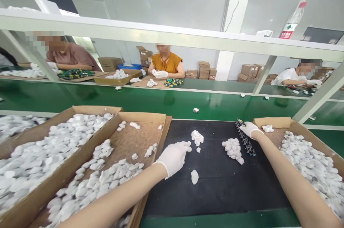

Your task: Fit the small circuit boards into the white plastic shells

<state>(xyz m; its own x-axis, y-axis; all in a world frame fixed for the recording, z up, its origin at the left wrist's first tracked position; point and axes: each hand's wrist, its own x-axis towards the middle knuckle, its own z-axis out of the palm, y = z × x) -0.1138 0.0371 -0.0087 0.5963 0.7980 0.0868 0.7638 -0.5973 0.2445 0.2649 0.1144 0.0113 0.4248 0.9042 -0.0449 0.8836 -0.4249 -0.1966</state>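
Observation:
My left hand (174, 158), in a white glove, hovers over the left part of a black mat (215, 192). Its fingers are bent and pressed together; whatever they hold, if anything, is hidden. Just beyond its fingertips lies a small pile of white rounded pieces (197, 137), with one loose piece (195, 177) nearer to me. My right hand (250, 130), also gloved, has its fingers closed at the far end of a row of small dark circuit boards (245, 138). Left of that row sits a second pile of white pieces (233, 150).
Cardboard trays (142, 117) of white pieces stand on the left, and another tray (272, 123) on the right. Beyond the mat runs a green conveyor belt (150, 99) carrying a few small parts. A white shelf beam (172, 38) spans overhead. Several co-workers sit across the belt.

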